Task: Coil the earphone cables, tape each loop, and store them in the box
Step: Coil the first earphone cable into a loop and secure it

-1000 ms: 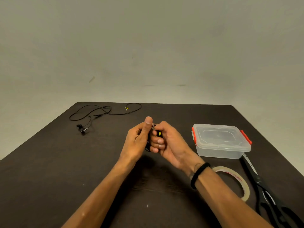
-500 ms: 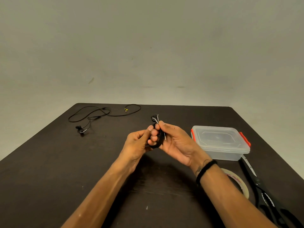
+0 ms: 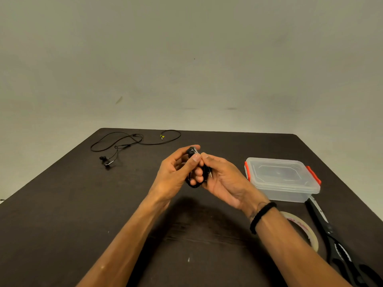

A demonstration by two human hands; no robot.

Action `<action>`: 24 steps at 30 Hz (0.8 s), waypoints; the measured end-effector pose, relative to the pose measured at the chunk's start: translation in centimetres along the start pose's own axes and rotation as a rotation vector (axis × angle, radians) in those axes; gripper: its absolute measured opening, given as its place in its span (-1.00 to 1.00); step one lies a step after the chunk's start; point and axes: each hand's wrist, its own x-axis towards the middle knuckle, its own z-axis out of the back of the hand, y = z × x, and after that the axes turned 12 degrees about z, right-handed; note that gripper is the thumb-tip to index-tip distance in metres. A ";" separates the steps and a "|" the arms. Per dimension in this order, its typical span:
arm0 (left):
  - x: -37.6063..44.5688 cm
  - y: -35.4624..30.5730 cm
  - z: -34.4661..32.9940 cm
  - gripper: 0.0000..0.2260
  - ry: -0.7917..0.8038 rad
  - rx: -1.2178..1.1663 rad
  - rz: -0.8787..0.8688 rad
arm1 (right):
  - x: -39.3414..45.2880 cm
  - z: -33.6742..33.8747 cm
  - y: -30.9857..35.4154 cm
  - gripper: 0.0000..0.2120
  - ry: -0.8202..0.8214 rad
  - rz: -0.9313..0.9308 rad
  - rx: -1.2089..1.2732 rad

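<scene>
A coiled black earphone cable [image 3: 194, 184] is held above the middle of the dark table [image 3: 62, 214] between both hands. My left hand [image 3: 176, 175] pinches the top of the coil with thumb and fingers. My right hand [image 3: 223, 181] grips the coil from the right, its fingers through the loop, with the metal jack plug [image 3: 211, 174] lying against its palm. A second black earphone [image 3: 128, 143] lies loose and uncoiled at the far left of the table. A clear plastic box [image 3: 281, 179] with a lid and red clips stands to the right.
A roll of clear tape [image 3: 306, 230] lies near the right edge, partly behind my right forearm. Black scissors [image 3: 335, 241] lie beside it along the right edge. A bare wall stands behind the table.
Both hands have turned the coil: my left thumb and fingers moved up onto its top, and the jack plug now shows against my right palm. The view has shifted slightly.
</scene>
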 end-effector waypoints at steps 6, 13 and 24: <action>-0.3 -0.6 -0.2 -0.73 -0.042 -0.068 -0.040 | 0.0 0.2 0.0 -0.70 0.051 -0.016 -0.074; -0.3 -0.6 -0.2 -0.79 -0.091 -0.095 -0.047 | -0.1 -0.4 -0.5 -0.69 0.057 0.116 -0.302; 0.1 0.3 0.1 -0.79 -0.257 -0.060 -0.005 | 0.0 -0.2 -2.1 -0.75 -0.035 0.270 -0.865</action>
